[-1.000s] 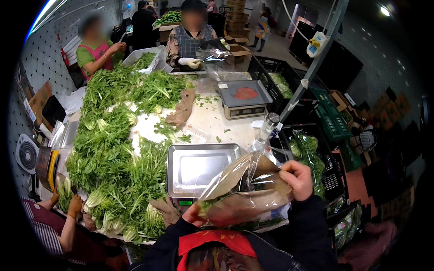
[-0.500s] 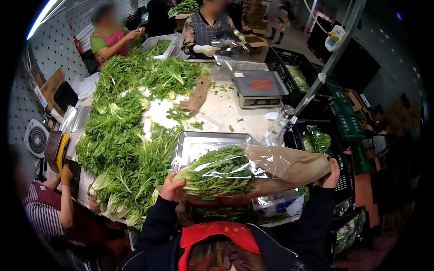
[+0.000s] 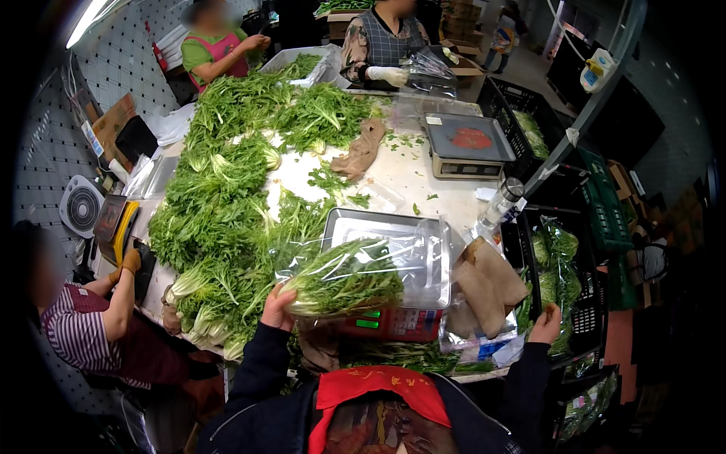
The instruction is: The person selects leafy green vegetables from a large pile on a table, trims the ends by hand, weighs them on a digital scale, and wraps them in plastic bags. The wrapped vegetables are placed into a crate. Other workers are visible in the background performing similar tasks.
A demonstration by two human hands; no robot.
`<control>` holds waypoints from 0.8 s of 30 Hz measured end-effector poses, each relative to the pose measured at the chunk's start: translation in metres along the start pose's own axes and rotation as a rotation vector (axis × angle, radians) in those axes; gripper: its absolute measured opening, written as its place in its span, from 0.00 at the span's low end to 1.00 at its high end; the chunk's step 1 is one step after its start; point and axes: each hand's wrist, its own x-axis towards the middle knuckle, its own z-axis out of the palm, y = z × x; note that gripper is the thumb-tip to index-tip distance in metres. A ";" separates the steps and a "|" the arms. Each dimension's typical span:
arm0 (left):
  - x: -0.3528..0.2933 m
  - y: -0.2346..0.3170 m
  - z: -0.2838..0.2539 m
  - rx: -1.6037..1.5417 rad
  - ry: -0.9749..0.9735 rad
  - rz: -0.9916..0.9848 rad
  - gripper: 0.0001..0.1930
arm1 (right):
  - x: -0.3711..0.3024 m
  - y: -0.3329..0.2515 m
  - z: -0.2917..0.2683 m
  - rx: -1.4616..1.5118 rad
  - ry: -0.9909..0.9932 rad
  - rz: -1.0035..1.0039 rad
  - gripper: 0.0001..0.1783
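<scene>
Over a pale desk (image 3: 446, 194), the left hand (image 3: 278, 306) holds one clear plastic bag of frilly green leaves (image 3: 349, 280).
Its thumb and fingers close on the bag's left end, overlapping a silver-trayed, red-fronted scale (image 3: 412, 324); contact is unclear. The right hand (image 3: 546, 324), loosely curled, seems empty near a black plastic crate (image 3: 588, 321). Gripped at one end only, the bag could sag or slip. Scales: two, including a grey-topped scale (image 3: 469, 140). Clear bottles: one (image 3: 502, 200). Loose frilly greens (image 3: 219, 227): too many to count.
</scene>
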 end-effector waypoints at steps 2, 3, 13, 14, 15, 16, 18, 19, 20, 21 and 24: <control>-0.005 -0.010 -0.002 -0.059 -0.079 -0.050 0.30 | 0.002 -0.095 -0.008 0.275 -0.273 0.248 0.08; -0.008 -0.019 -0.003 -0.115 -0.093 -0.100 0.31 | -0.003 -0.111 -0.004 0.320 -0.471 0.241 0.09; -0.044 -0.110 0.026 -0.294 -0.190 -0.224 0.40 | -0.069 -0.268 0.089 1.162 -1.028 0.428 0.49; -0.048 -0.116 0.023 -0.266 -0.190 -0.222 0.39 | -0.069 -0.272 0.095 1.108 -0.957 0.468 0.43; -0.049 -0.126 0.016 -0.241 -0.189 -0.220 0.38 | -0.070 -0.262 0.108 0.999 -0.898 0.458 0.32; -0.050 -0.132 0.010 -0.216 -0.189 -0.217 0.37 | -0.073 -0.257 0.115 0.968 -0.862 0.411 0.30; -0.051 -0.138 -0.003 -0.027 -0.193 -0.296 0.34 | -0.072 -0.260 0.124 0.914 -0.797 0.312 0.26; -0.054 -0.139 -0.017 0.122 -0.170 -0.382 0.34 | -0.070 -0.265 0.119 0.902 -0.804 0.372 0.19; -0.057 -0.144 -0.026 0.312 -0.238 -0.358 0.34 | -0.071 -0.267 0.121 0.926 -0.821 0.348 0.18; -0.060 -0.148 -0.034 0.506 -0.304 -0.328 0.34 | -0.073 -0.267 0.122 0.944 -0.838 0.327 0.17; -0.062 -0.129 -0.036 1.034 -0.554 -0.544 0.28 | -0.078 -0.266 0.118 0.849 -0.894 0.168 0.13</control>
